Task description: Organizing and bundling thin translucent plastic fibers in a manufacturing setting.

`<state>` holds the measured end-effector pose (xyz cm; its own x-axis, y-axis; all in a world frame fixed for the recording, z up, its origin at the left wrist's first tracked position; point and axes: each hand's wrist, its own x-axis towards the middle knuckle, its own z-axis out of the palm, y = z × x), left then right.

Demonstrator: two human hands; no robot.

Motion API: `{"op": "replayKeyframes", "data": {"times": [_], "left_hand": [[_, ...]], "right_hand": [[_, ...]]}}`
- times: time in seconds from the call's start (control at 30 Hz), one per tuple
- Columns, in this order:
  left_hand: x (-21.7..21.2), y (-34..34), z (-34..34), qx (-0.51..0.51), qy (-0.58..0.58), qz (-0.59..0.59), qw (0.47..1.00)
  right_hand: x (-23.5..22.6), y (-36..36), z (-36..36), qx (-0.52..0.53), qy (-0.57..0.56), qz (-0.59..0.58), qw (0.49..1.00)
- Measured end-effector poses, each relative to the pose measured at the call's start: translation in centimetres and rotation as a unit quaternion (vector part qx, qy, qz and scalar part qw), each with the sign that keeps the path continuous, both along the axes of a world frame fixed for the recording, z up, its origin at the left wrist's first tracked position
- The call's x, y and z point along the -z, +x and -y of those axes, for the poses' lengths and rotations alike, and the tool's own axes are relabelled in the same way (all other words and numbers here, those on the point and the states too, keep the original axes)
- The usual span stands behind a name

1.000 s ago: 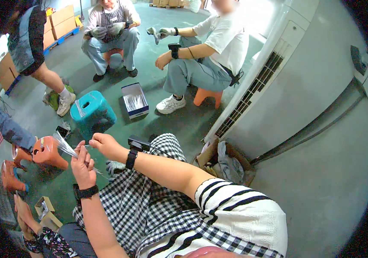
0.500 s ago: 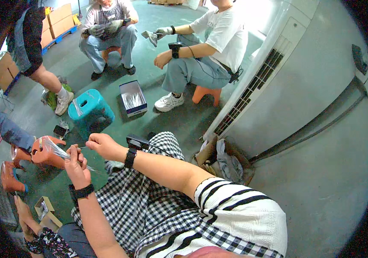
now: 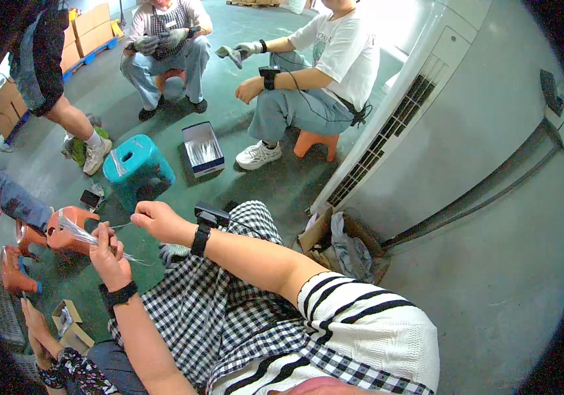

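My left hand (image 3: 110,258) is closed round a bundle of thin, shiny, whitish strands (image 3: 76,230). The strands fan out past the fingers toward the upper left, and their other ends poke out below the hand on its right. My right hand (image 3: 159,221), fingers pinched together, grips the tip of a single thin strand (image 3: 122,226) that spans the short gap between the two hands. What the strands are made of is too fine to make out. Behind the bundle stands an orange stool (image 3: 70,245).
A teal stool (image 3: 138,155) carries a few strands on its top. Beyond it, an open box (image 3: 203,150) holds more. Co-workers sit ahead and at the left. To my right rises a large white cabinet-like unit (image 3: 473,164), with an open carton (image 3: 375,263) of grey material at its foot.
My left hand has shifted a little down and to the left with the bundle, widening the gap to my right hand. My right hand has hardly moved.
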<state>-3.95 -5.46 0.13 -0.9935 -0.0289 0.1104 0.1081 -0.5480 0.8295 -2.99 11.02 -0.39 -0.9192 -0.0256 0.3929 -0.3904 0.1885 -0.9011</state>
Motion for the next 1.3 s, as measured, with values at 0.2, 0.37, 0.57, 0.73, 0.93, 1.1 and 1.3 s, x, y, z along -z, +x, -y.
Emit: {"op": "replayKeyframes", "data": {"times": [0.2, 0.37, 0.57, 0.73, 0.93, 1.1, 1.3], "left_hand": [[-0.2, 0.2, 0.1, 0.004, 0.004, 0.011, 1.0], [-1.8, 1.0, -0.6, 0.012, 0.001, 0.044, 0.999], [-0.1, 0.5, -0.4, 0.01, -0.044, 0.024, 0.999], [-0.3, 0.7, -0.5, -0.008, -0.102, 0.02, 0.995], [-0.3, 0.5, -0.3, -0.041, -0.124, 0.018, 0.991], [-0.4, 0.3, 0.2, -0.056, -0.114, 0.002, 0.992], [-0.7, 0.3, 0.3, -0.068, -0.104, 0.005, 0.992]], "right_hand": [[-0.3, 0.0, -0.2, -0.004, 0.014, 0.023, 1.0], [-0.4, 0.0, -0.3, 0.005, 0.022, 0.012, 1.0], [0.4, -0.2, -0.2, 0.011, 0.022, 0.007, 1.0], [-0.2, 0.1, -0.3, 0.006, 0.028, 0.016, 0.999], [-0.1, 0.0, -0.1, -0.02, 0.034, -0.015, 0.999], [-0.7, 0.5, 0.3, -0.051, 0.026, -0.041, 0.998], [-1.0, 0.6, 0.1, -0.056, 0.034, -0.048, 0.997]]}}
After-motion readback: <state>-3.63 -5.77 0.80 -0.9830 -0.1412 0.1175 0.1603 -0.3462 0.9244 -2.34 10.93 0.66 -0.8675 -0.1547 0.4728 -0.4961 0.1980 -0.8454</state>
